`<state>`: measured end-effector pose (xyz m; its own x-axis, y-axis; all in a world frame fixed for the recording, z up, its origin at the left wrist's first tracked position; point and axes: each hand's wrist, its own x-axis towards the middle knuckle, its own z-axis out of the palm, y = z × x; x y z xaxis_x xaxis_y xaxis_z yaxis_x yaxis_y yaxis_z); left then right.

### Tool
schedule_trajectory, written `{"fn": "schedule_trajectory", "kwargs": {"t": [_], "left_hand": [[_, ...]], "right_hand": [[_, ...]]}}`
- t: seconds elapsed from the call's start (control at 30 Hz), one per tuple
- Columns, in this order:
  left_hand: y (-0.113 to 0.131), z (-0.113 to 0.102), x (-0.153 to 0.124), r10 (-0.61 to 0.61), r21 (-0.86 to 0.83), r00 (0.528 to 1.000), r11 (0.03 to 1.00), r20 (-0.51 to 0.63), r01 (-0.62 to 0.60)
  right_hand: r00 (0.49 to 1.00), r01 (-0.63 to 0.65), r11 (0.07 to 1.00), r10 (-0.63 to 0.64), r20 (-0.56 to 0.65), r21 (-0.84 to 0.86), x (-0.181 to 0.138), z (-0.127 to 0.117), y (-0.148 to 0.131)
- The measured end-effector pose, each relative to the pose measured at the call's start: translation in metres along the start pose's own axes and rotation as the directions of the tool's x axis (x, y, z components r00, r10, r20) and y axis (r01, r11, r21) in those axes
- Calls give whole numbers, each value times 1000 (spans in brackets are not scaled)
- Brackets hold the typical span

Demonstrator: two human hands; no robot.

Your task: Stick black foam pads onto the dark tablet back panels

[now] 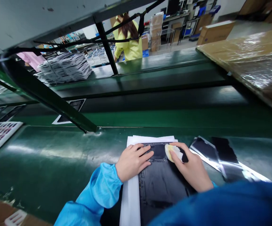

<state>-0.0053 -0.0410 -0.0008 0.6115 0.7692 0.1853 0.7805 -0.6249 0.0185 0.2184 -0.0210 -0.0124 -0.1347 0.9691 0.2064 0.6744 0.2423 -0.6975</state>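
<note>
A dark flat panel (160, 183) lies on white paper (130, 201) on the green table. My left hand (132, 161) rests flat on the panel's left edge with its fingers stretched out. My right hand (191, 169) presses a small yellowish-white cloth pad (172, 152) against the panel's top end, fingers closed over it. Both of my sleeves are blue.
Shiny dark film sheets (220, 157) lie right of the panel. A green conveyor (150, 103) runs behind, with a dark frame post (48, 97) crossing on the left. Stacked sheets (65, 67), a person in yellow (128, 37) and wrapped cardboard (251, 59) lie beyond.
</note>
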Motion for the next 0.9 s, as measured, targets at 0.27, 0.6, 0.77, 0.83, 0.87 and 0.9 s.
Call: {"fn": "schedule_trajectory", "kwargs": {"t": [0.27, 0.6, 0.77, 0.83, 0.87, 0.9], "left_hand": [[2, -5, 1, 30, -26, 998, 999, 46, -29], [4, -2, -2, 10, 2, 1000, 1000, 11, -10], [12, -3, 8, -33, 37, 998, 999, 45, 32], [20, -1, 15, -32, 51, 998, 998, 53, 29], [24, 1, 18, -20, 53, 998, 998, 53, 17], [28, 3, 20, -1, 51, 999, 999, 48, -2]], "right_hand": [[996, 50, 999, -49, 80, -13, 11, 15, -22], [994, -100, 994, 101, -30, 47, -12, -4, -11], [956, -220, 948, 256, -144, 229, -19, -14, -4], [913, -276, 899, 356, -197, 340, -22, -18, 3], [888, -302, 867, 406, -213, 395, -23, -19, 7], [864, -325, 834, 454, -221, 445, -24, -18, 12]]}}
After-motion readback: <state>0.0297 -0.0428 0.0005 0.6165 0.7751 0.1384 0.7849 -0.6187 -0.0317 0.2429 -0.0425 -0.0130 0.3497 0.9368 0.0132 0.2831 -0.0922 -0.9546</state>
